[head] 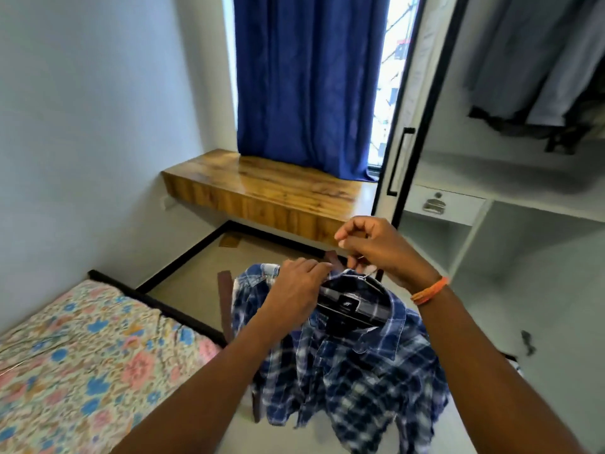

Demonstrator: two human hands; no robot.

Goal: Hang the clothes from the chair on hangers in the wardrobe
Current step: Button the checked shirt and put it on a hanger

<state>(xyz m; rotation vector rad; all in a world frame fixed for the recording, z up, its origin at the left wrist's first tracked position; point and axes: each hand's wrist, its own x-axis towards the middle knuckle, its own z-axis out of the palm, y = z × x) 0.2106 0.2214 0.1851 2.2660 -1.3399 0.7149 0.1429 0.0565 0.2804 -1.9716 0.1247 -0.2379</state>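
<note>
A blue and white plaid shirt (366, 365) hangs in front of me on a hanger (366, 278), whose thin hook barely shows above the collar. My right hand (376, 250) grips the hook at the top, an orange band on its wrist. My left hand (299, 283) pinches the shirt's collar at the left shoulder. Behind the shirt stands a brown wooden chair (226, 306), mostly hidden, with more plaid cloth draped over its back. The open wardrobe (510, 198) is at the right, with several garments (540, 67) hanging high inside.
A bed with a floral cover (91, 362) fills the lower left. A wooden ledge (262, 188) runs under the window with a blue curtain (307, 83). The wardrobe door (402, 158) stands open beside a white drawer (442, 204).
</note>
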